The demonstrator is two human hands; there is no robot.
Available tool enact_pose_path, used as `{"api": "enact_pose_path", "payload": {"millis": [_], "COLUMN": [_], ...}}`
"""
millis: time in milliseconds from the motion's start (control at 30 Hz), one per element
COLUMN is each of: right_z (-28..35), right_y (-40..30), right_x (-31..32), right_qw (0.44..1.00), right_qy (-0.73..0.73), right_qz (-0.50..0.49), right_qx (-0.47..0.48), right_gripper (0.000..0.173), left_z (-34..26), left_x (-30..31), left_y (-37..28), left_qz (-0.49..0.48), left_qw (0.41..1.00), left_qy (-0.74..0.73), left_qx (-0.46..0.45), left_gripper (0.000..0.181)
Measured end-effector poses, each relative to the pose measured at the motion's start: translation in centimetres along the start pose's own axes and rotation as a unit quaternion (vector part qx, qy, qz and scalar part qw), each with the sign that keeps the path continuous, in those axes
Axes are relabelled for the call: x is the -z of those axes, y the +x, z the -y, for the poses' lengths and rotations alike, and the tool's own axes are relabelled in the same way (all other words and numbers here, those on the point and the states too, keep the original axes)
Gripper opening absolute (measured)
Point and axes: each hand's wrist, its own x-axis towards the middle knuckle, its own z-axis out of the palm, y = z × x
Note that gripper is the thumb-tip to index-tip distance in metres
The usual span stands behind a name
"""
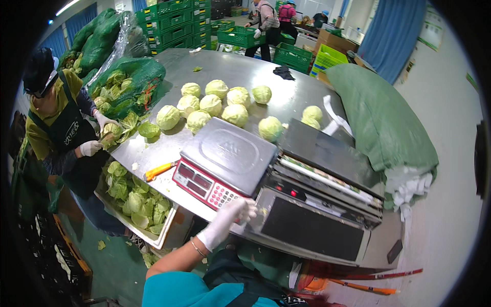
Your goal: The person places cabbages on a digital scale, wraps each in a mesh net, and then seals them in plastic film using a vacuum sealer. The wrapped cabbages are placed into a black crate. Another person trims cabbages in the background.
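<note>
My left hand, in a white glove, hovers at the lower right corner of a red digital weighing scale, close to its keypad. Whether its fingers hold anything is hard to make out. My right hand is out of view. No cabbage lies on the scale's steel plate. Left of the scale is an orange utility knife. Several trimmed cabbages stand behind the scale on the steel table. To the right is a film wrapping machine with a dark plate and a lit red switch.
At the left, a co-worker in white gloves trims a cabbage with a knife. Below is a white foam box of leaves. A green mesh bag holds more cabbages; a large green sack leans at the right.
</note>
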Motion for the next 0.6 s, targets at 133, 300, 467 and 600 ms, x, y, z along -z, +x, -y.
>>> {"api": "enact_pose_path", "payload": {"millis": [133,300,467,600], "right_z": [2.8,12.9,10.4,24.5], "right_y": [-6.5,-10.0,-18.5,-10.9], "right_x": [0.4,-2.2,-1.0,-8.4], "right_qw": [0.997,0.990,0.970,0.883], "right_qy": [-0.056,-0.127,-0.185,-0.250], "right_qz": [-0.042,-0.032,-0.117,-0.218], "right_qx": [-0.014,0.048,0.108,0.333], "right_gripper": [0.041,0.042,0.050,0.050], "left_z": [-9.1,-15.7,-22.5,-21.6], "left_x": [8.8,28.4,28.7,35.3], "left_y": [6.5,14.0,24.0,20.0], "left_qz": [-0.145,-0.409,-0.441,-0.383], "left_qw": [0.975,0.748,0.524,0.645], "left_qy": [0.081,0.424,0.703,0.655], "left_qx": [-0.146,-0.306,-0.191,-0.093], "left_gripper": [0.031,0.036,0.092,0.096]}}
